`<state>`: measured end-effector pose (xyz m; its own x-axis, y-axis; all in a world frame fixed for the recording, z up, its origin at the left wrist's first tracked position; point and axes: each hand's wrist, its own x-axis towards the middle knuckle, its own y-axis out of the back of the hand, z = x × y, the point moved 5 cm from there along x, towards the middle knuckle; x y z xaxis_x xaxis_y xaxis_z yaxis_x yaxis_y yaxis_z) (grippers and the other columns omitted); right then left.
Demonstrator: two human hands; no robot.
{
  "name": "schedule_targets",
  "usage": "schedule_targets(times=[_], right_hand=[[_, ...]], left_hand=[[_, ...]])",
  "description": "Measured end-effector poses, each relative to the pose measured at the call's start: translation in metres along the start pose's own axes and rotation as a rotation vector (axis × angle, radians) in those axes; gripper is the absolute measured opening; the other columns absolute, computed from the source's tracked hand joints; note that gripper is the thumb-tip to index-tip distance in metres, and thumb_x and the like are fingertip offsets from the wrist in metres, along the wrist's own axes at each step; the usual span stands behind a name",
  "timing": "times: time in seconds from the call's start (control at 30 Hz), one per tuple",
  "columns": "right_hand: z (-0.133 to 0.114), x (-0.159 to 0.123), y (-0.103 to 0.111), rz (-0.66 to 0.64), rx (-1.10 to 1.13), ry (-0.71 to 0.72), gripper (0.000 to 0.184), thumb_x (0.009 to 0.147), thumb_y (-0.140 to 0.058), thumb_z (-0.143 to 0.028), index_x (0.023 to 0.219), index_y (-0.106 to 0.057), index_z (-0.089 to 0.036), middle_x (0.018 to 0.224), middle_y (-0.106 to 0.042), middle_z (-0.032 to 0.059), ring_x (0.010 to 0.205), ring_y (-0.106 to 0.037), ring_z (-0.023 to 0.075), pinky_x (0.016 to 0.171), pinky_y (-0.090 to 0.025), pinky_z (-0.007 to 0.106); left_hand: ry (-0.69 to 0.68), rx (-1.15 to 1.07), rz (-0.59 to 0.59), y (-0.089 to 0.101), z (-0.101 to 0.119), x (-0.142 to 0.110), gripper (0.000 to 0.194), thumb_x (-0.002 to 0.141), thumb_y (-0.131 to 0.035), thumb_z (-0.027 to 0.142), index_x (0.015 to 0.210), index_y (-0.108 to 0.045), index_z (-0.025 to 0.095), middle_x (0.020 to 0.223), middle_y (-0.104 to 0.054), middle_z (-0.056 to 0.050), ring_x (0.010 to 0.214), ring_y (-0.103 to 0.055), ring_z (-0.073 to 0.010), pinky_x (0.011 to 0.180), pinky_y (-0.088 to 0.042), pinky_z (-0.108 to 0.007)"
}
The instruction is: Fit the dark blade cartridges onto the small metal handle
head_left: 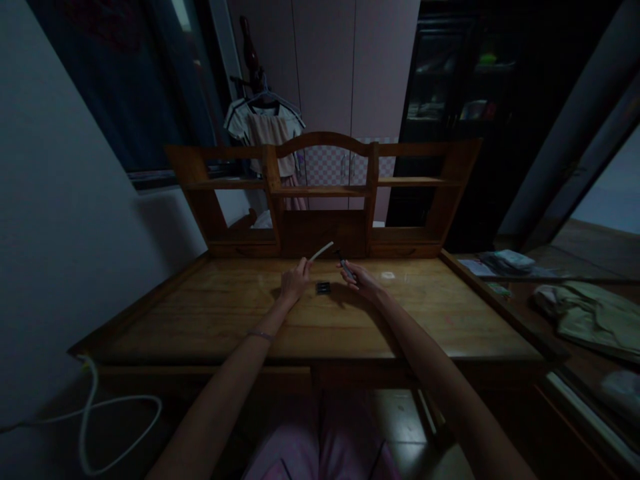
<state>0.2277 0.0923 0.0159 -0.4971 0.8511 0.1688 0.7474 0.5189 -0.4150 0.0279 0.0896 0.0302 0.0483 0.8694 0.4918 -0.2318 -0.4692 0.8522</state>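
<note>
My left hand (295,280) is closed around the lower end of a thin, pale, slightly bent stick (323,251), which points up and to the right. My right hand (361,280) grips the grey handle of a slim dark tool that looks like a razor (347,269); its small crosswise head points up and left, close to the stick's tip but apparently apart from it. Between and below the hands, a small dark square case (323,288) with lighter bars in it lies on the wooden desk (210,320). Finer details are lost in the dim light.
A wooden shelf unit (320,191) rises along the desk's back edge. A small whitish patch (387,275) shows right of my right hand. A white cable (87,413) loops at the lower left. Folded cloth (595,313) and papers lie to the right.
</note>
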Motion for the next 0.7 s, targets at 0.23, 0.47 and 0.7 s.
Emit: schedule_targets(times=[0.23, 0.47, 0.7], right_hand=[[0.002, 0.001, 0.002, 0.004, 0.003, 0.003, 0.036, 0.085, -0.056, -0.043, 0.101, -0.058, -0.011, 0.064, -0.040, -0.0029, 0.044, -0.022, 0.0036, 0.033, -0.020, 0.015], [0.002, 0.002, 0.003, 0.005, 0.001, 0.010, 0.035, 0.086, -0.056, -0.042, 0.100, -0.058, -0.011, 0.062, -0.039, -0.0035, 0.042, -0.021, 0.0039, 0.032, -0.020, 0.016], [0.003, 0.002, 0.006, 0.026, 0.014, -0.024, 0.035, 0.084, -0.058, -0.042, 0.102, -0.057, -0.011, 0.064, -0.042, -0.0028, 0.043, -0.024, 0.0032, 0.033, -0.020, 0.015]], left_hand=[[-0.029, 0.002, 0.052, 0.001, 0.000, -0.001, 0.050, 0.097, -0.015, 0.051, 0.105, -0.053, 0.020, 0.084, -0.065, -0.007, 0.075, -0.060, -0.0203, 0.058, -0.023, -0.027], [0.037, 0.009, 0.004, -0.003, -0.003, 0.001, 0.050, 0.097, -0.016, 0.050, 0.109, -0.054, 0.019, 0.086, -0.065, -0.010, 0.078, -0.060, -0.0199, 0.063, -0.029, -0.026], [0.058, -0.081, -0.045, -0.019, -0.010, 0.006, 0.049, 0.097, -0.020, 0.047, 0.109, -0.059, 0.018, 0.091, -0.065, -0.012, 0.083, -0.060, -0.0226, 0.067, -0.033, -0.028]])
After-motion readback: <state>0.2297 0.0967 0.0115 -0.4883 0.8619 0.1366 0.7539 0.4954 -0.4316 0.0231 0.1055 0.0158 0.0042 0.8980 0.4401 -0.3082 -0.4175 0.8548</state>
